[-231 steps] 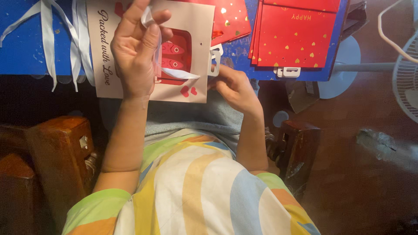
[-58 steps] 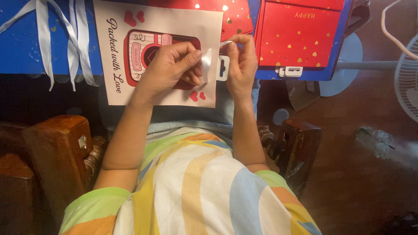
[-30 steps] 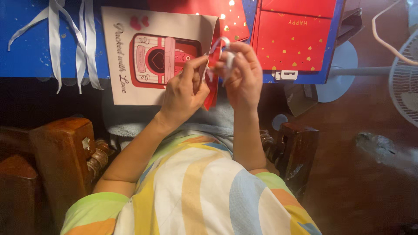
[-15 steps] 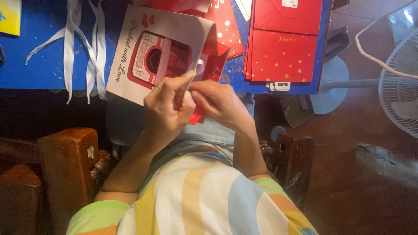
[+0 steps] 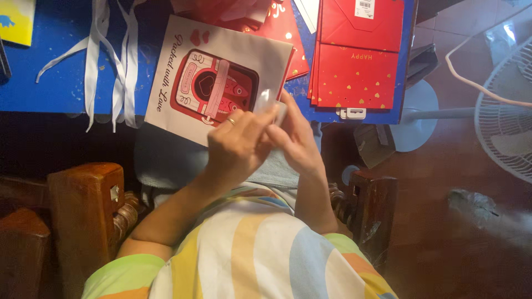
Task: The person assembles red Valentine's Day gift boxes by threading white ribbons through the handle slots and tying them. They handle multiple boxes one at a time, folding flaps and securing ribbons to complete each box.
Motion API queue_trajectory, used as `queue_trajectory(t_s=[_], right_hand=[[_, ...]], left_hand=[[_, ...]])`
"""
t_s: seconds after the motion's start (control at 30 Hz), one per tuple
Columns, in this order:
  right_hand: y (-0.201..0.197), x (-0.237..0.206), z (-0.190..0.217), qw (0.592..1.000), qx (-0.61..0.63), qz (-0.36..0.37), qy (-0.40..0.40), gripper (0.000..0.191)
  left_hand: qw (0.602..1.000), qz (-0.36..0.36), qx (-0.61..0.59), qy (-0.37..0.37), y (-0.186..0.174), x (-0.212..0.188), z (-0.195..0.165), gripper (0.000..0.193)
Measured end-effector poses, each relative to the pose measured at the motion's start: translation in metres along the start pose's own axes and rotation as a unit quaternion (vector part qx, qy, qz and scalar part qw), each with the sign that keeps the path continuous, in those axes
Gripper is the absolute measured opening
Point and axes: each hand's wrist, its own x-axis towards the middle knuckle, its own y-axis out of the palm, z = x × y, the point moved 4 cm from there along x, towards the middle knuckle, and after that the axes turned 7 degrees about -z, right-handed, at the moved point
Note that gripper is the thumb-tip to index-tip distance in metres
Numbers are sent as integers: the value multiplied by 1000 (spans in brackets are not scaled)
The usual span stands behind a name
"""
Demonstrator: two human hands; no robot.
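While half a second ago the hands worked a little lower over the lap, the left hand (image 5: 238,147) and right hand (image 5: 296,141) now meet at the table's edge, fingers pinched together on a small clear strip of tape or film (image 5: 271,105); how firmly each grips cannot be told. The person's view has also drifted, so the printed card (image 5: 183,77) with its red camera picture sits nearer the middle, overhanging the blue table (image 5: 61,83). Beyond lie white ribbons (image 5: 111,61) and red bags with gold hearts (image 5: 354,66). Farther right, a fan (image 5: 507,122) stands on the brown floor.
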Motion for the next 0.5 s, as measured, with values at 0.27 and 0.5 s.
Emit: queue_trajectory(t_s=[0.27, 0.5], right_hand=[[-24, -13, 29, 994, 101, 30, -7, 59], [-23, 9, 85, 891, -111, -191, -397, 31]], left_hand=[[996, -28, -11, 80, -4, 0, -25, 56], [989, -27, -78, 123, -6, 27, -23, 54]])
